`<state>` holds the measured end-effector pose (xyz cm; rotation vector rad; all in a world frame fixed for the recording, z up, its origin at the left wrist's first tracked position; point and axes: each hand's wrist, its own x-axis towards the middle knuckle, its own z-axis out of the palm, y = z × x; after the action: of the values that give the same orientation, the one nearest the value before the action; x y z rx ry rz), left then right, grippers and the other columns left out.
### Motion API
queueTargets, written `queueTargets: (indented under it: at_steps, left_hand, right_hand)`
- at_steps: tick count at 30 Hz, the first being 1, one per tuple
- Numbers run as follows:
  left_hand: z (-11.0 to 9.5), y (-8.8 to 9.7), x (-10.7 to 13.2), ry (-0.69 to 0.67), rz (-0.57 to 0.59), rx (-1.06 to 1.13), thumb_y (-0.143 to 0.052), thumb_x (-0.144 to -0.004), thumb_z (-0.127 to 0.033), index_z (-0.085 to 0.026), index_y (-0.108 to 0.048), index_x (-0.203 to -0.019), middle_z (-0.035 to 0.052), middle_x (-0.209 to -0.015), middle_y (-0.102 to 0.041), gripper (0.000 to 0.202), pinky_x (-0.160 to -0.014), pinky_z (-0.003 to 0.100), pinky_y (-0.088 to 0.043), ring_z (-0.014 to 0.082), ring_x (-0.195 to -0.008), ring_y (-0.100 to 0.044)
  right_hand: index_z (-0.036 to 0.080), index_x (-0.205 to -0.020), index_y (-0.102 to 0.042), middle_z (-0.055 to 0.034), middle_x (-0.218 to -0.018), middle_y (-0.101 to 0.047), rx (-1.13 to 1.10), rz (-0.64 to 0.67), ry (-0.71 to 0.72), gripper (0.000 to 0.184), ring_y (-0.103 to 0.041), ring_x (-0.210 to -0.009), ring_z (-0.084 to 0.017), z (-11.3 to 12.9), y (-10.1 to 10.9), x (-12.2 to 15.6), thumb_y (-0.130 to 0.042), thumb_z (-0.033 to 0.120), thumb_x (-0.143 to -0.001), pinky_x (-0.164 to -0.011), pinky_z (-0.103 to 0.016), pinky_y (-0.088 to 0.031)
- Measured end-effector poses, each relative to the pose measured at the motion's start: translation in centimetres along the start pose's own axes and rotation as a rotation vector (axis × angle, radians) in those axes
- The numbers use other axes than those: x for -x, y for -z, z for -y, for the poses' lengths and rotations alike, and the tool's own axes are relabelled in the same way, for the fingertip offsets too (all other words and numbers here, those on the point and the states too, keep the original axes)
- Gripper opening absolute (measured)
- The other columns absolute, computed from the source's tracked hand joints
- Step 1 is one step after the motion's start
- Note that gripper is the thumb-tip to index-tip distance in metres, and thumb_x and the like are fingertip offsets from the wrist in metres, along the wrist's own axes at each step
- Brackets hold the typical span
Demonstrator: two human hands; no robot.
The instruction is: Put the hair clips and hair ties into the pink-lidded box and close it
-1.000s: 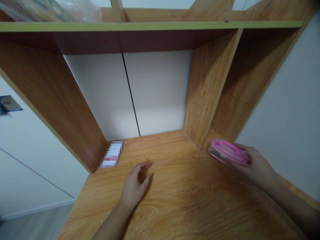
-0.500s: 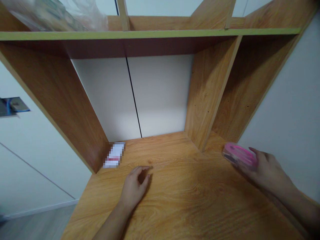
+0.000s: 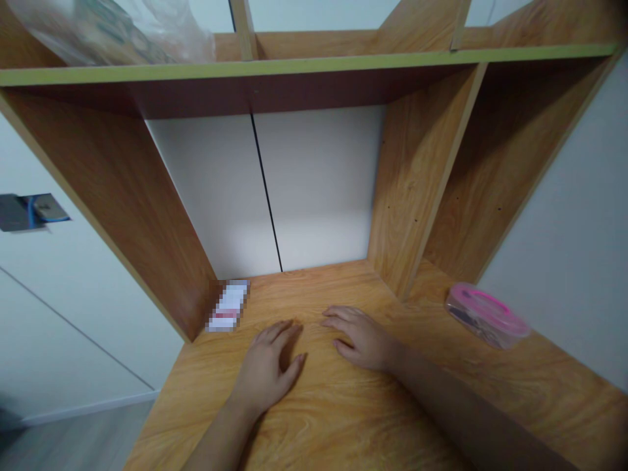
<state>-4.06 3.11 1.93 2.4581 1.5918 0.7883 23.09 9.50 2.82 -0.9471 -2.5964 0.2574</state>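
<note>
My left hand [image 3: 267, 369] lies flat on the wooden desk [image 3: 343, 418], fingers stretched out and holding nothing. My right hand [image 3: 362, 337] rests flat beside it, a little to the right, also with nothing in it. A round clear container with a pink lid [image 3: 485, 314] sits on the desk at the right, near the wall and apart from both hands. A small white and red card-like thing [image 3: 228, 305], blurred out, lies at the back left corner of the desk, just beyond my left hand.
The desk has a wooden hutch: slanting side panels [image 3: 118, 196], an upright divider [image 3: 407, 190] at the right, and a shelf [image 3: 294, 65] overhead. A clear plastic bag [image 3: 112, 29] lies on the shelf's left. White walls stand behind and on both sides.
My right hand has let go of the pink-lidded container at the right edge and moved left to lie flat next to my left hand. The left hand has flattened slightly.
</note>
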Motion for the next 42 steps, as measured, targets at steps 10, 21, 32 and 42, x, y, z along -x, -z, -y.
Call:
queueTargets:
  at_steps: [10,21,32,42]
  left_hand:
    - [-0.5,-0.1,0.0,0.039,0.176,-0.123,-0.055,-0.088,-0.063,-0.032,-0.031,-0.155,0.0089,-0.163,-0.028,0.077,-0.121,0.064,-0.020,0.0362,-0.151,-0.025]
    - [-0.2,-0.5,0.1,0.059,0.209,-0.147,-0.051,-0.091,-0.060,-0.032,-0.039,-0.152,0.0070,-0.163,-0.029,0.068,-0.123,0.059,-0.019,0.0324,-0.151,-0.026]
    - [0.0,-0.6,0.2,0.046,0.188,-0.139,-0.046,-0.095,-0.058,-0.031,-0.041,-0.151,0.0083,-0.161,-0.034,0.062,-0.122,0.059,-0.021,0.0313,-0.151,-0.029]
    - [-0.1,-0.7,0.1,0.065,0.072,-0.132,-0.052,-0.095,-0.042,-0.024,-0.063,-0.131,0.0116,-0.145,-0.056,0.042,-0.116,0.053,-0.037,0.0312,-0.136,-0.050]
  right_hand:
    - [0.026,-0.156,-0.032,-0.0135,-0.166,-0.020,-0.034,0.179,-0.042,0.081,-0.015,-0.153,-0.034,0.1,-0.1,1.3,-0.055,0.065,-0.089,-0.123,-0.059,-0.009]
    - [0.027,-0.157,-0.031,-0.0136,-0.166,-0.019,-0.044,0.208,-0.069,0.082,-0.015,-0.153,-0.034,0.1,-0.3,1.5,-0.052,0.069,-0.089,-0.123,-0.058,-0.006]
    - [0.025,-0.156,-0.033,-0.0163,-0.165,-0.022,-0.038,0.208,-0.079,0.083,-0.018,-0.152,-0.034,0.5,0.0,1.5,-0.050,0.071,-0.089,-0.123,-0.057,-0.007]
    - [0.025,-0.145,-0.053,-0.0135,-0.154,-0.045,0.011,0.104,-0.101,0.065,-0.039,-0.142,-0.033,0.6,-0.1,1.3,-0.056,0.061,-0.090,-0.119,-0.054,-0.024]
